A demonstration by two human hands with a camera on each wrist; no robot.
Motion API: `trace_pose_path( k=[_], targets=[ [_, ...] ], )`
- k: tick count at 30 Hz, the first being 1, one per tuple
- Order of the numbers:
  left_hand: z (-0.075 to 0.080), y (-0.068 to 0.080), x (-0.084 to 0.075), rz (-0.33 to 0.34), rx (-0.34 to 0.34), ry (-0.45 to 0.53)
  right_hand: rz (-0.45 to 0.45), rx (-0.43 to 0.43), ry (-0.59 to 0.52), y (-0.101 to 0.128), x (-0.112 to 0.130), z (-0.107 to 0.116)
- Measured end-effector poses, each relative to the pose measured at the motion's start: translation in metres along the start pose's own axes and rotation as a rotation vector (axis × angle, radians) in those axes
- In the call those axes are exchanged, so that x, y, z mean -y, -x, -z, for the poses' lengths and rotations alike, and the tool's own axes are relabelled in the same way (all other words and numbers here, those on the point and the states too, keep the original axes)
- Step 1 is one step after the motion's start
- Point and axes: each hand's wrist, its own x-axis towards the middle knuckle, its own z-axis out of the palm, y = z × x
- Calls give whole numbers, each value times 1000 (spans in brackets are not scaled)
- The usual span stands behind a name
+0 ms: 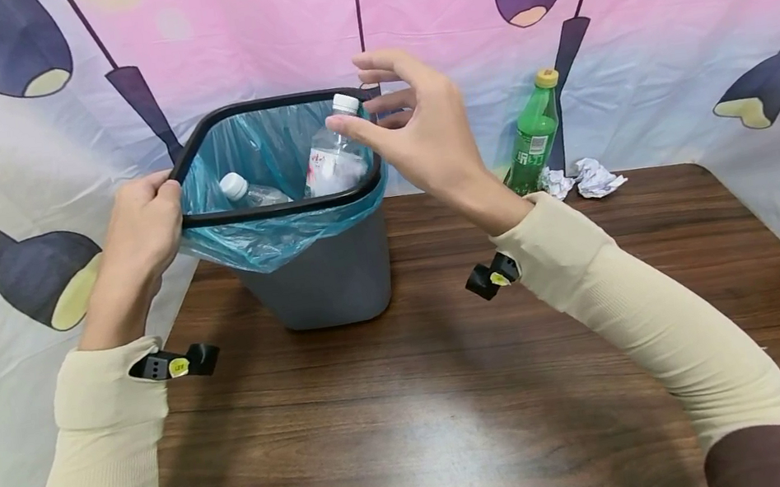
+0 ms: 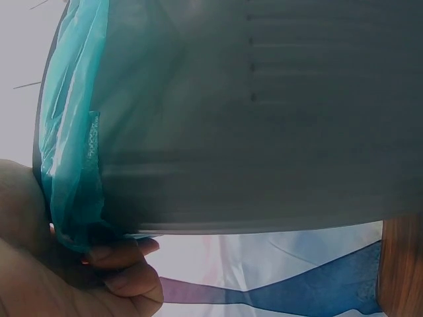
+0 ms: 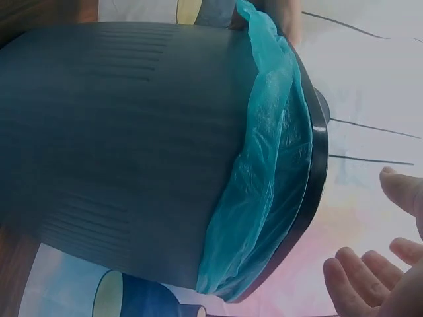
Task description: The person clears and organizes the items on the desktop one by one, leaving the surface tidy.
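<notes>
A grey trash can (image 1: 327, 273) with a black rim and a blue-green plastic bag (image 1: 262, 240) folded over it stands on the table. My left hand (image 1: 144, 228) grips its rim at the left, with the fingers curled under the bag's edge in the left wrist view. Just above the right side of the rim is my right hand (image 1: 429, 126), fingers spread and holding nothing. By its thumb, a clear bottle (image 1: 334, 164) with a white cap and label leans inside the can. Another white-capped clear bottle (image 1: 263, 195) lies lower in the bag, partly hidden by the front rim.
A green bottle (image 1: 532, 136) with a yellow cap stands at the back of the wooden table (image 1: 384, 411), beside two crumpled papers (image 1: 596, 178). Behind the table hangs a patterned cloth (image 1: 270, 27), close to the can.
</notes>
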Motion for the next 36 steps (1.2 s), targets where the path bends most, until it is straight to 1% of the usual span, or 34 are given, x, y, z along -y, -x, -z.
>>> trace_pose_path(
  k=[5, 12, 18, 26, 31, 36],
  targets=[
    [0, 0, -1, 5, 8, -7, -33, -12, 1, 0, -4, 5],
    [0, 0, 0, 6, 3, -3, -47, -42, 3, 0, -11, 15],
    [0, 0, -1, 8, 13, 7, -84, -62, 14, 0, -16, 32],
    [0, 0, -1, 18, 13, 7, -105, -133, 89, 3, -27, 58],
    [0, 0, 0, 13, 10, 10, -154, -177, 91, 6, -38, 72],
    [-1, -1, 0, 17, 15, 12, -207, -178, 107, 14, -53, 84]
  ],
)
